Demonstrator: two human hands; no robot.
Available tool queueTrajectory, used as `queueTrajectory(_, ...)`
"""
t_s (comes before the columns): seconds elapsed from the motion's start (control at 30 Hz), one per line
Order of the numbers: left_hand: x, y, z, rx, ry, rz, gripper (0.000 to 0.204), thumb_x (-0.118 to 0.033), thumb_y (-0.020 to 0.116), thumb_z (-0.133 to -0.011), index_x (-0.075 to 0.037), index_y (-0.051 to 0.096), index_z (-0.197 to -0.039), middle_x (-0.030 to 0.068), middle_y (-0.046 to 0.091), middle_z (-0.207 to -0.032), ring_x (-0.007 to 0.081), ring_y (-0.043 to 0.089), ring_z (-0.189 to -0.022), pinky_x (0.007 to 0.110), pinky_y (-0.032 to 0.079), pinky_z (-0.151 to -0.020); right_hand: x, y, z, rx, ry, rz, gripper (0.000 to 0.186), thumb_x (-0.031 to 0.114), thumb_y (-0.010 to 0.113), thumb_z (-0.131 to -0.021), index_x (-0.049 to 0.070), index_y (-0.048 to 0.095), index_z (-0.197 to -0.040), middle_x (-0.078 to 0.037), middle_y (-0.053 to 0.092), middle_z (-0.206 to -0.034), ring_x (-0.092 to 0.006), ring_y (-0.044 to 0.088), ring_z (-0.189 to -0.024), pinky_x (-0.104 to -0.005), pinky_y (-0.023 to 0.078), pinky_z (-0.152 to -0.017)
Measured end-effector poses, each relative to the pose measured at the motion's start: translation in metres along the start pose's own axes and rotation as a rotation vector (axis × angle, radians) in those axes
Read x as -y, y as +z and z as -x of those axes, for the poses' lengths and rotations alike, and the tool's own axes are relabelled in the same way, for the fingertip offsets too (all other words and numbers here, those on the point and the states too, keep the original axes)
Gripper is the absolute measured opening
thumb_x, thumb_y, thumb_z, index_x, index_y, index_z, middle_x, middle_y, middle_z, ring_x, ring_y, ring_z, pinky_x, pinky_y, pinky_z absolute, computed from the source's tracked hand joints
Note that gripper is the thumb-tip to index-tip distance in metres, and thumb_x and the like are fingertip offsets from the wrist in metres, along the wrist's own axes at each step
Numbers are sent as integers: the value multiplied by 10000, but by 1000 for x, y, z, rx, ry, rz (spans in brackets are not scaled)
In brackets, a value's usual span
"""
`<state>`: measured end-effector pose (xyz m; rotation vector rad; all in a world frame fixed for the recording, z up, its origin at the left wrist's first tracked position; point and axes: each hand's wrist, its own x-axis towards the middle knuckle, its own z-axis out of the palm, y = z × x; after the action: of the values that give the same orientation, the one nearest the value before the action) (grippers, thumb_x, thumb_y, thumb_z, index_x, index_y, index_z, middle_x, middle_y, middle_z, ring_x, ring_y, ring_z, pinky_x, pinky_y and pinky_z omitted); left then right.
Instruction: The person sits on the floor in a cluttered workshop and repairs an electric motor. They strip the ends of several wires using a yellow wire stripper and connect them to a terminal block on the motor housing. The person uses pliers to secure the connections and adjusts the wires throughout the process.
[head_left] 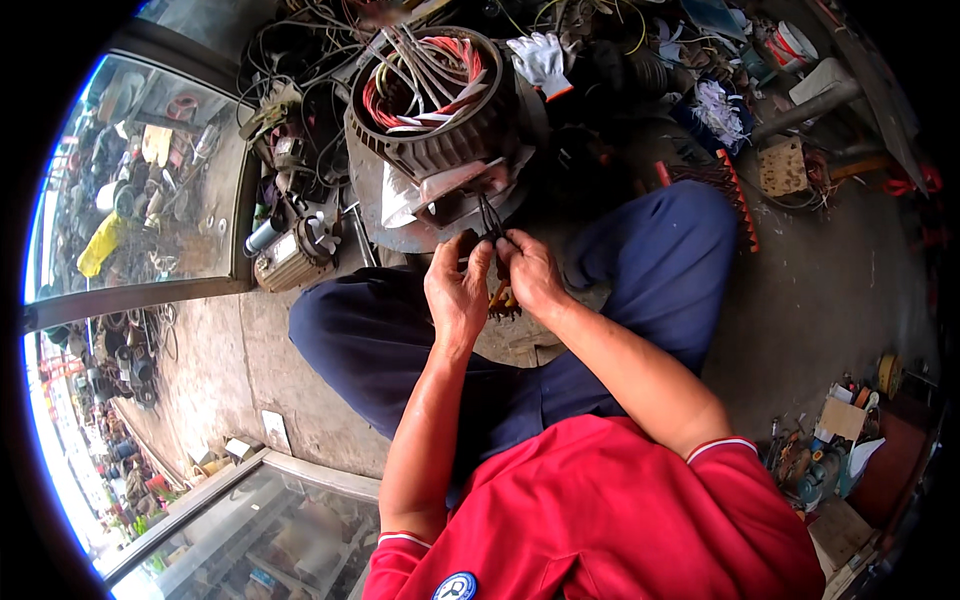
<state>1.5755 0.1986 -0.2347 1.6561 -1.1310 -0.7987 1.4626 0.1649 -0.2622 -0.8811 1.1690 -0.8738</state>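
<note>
My left hand [455, 285] and my right hand [530, 275] are closed on dark leads [488, 218] that hang from an opening in the motor housing [455, 145] above them. The housing is ribbed, with red and white wire coils [420, 75] inside, and it sits on a grey metal base [380, 215] beside some white sheet material [400, 200]. Yellow pieces [505, 298] show between and below my hands; what they are is unclear. My fingertips partly hide what they grip.
A small motor [290, 255] lies to the left. A white glove [538, 62] is right of the housing, near an orange toothed strip [740, 205]. Glass-panelled frames [140, 315] line the left side. Tools and scraps [840, 420] are piled at the lower right.
</note>
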Motion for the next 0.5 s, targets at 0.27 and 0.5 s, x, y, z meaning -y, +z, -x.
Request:
queueTrajectory(0.27,7,-6,-1,-18,51,-241,312,-174,651,-925,52,635,-1138,187,641,-1015,326,649,-915,365,507,-793,10,16,-25,101,65,-336,175,183,528,-997,58,602,-900,34,524,-724,-64,475,-634,-237,412,-566)
queueTrajectory(0.5,16,-2,-9,17,-28,-271,272,-163,595,-948,37,636,-1128,208,627,-1022,376,628,-942,404,494,-819,-3,19,-42,118,-38,-306,180,173,513,-1021,24,616,-1030,22,552,-785,-64,500,-712,-219,431,-656)
